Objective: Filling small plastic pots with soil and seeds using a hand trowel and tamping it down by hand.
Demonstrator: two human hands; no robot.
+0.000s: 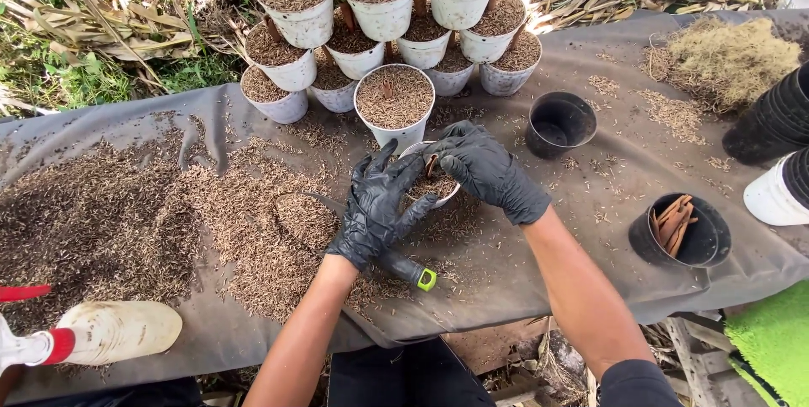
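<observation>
Black nitrile gloves cover both hands, which meet over a small white pot point(431, 181) near the middle of the dark sheet point(581, 230) spread across the work surface. The left hand point(377, 205) wraps the pot's near side from about eight o'clock, fingers spread and curled around the wall, apparently to steady it. The right hand point(486, 168) comes in from two o'clock, its fingers closed down over the rim and pressing at the husk-like filling inside (a reddish-brown sliver shows between the fingers, though whether it is pinched or merely touched I cannot tell).

At twelve o'clock from the hands stands a filled white pot point(394, 104), and behind it a stacked cluster of filled pots point(383, 11), tiered probably to save room. A broad husk pile point(168, 222) lies at nine o'clock, within easy reach of the left hand. A trowel point(403, 267) with a black grip and green end rests just under the left wrist, its blade half buried in the husk.

At three o'clock sits an empty black pot point(560, 123); further round, at four o'clock, another black pot holding brown strips point(679, 228) is close to the right forearm. A clump of dry fibre point(725, 57) lies at two o'clock, a stack of black pots point(775, 120) at the right edge, and a spray bottle point(93, 333) lies on its side at seven o'clock.
</observation>
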